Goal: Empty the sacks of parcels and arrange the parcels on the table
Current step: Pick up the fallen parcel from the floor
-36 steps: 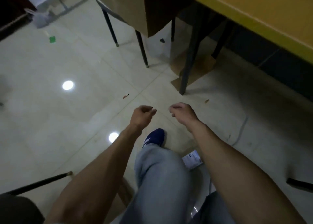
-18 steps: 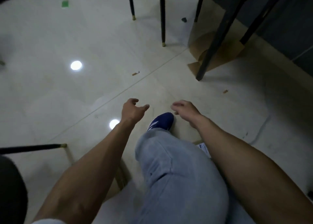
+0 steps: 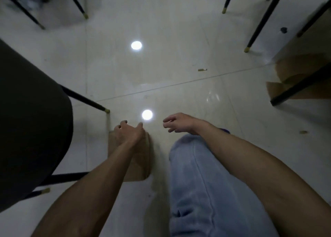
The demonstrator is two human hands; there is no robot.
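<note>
The job looks far from done: a brown parcel [image 3: 141, 159] lies on the floor directly under the left hand [image 3: 128, 132], and no sack or tabletop is in view. That hand's fingers are loosely spread over the parcel's far end; with the blur, I cannot tell if they touch it. The right hand [image 3: 179, 122], just beside it, is relaxed and holds nothing. Glossy pale tiles [image 3: 161, 75] stretch beyond both hands. A dark chair [image 3: 32, 120] stands left of the left hand, and flattened cardboard [image 3: 295, 71] lies well right of the right hand.
</note>
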